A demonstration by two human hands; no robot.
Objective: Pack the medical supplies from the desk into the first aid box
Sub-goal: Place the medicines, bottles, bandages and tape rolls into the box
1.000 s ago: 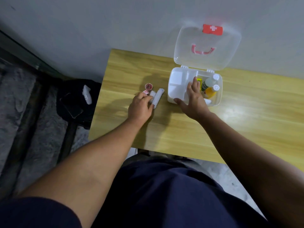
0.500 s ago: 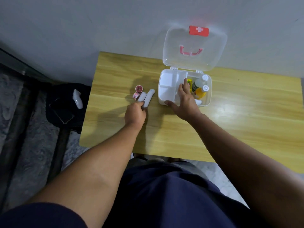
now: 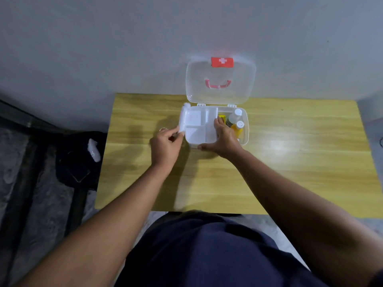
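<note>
Left of desk (image 3: pixel 290 162), on floor: black bag (image 3: pixel 76 162) with white object (image 3: pixel 94 150) on top. On desk, just left of first aid box (image 3: pixel 245 139): left hand (image 3: pixel 165 145), pinching near end of white bandage rolls (image 3: pixel 183 119) held along box's left wall; small tape ring (image 3: pixel 162 129) just beyond knuckles. Lid (image 3: pixel 220 96) open, upright. Over box's near middle: right hand (image 3: pixel 222 137), fingers extended across white tray (image 3: pixel 195 133), thumb along near wall, gripping nothing. Right compartment: two white-capped bottles (image 3: pixel 235 116).

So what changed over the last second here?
The left grip took hold of the long white rolls on the yellow wooden desk and lifted them right, to the left edge of the white plastic first aid box. The right grip stayed on the box; its white-capped bottles unmoved.
</note>
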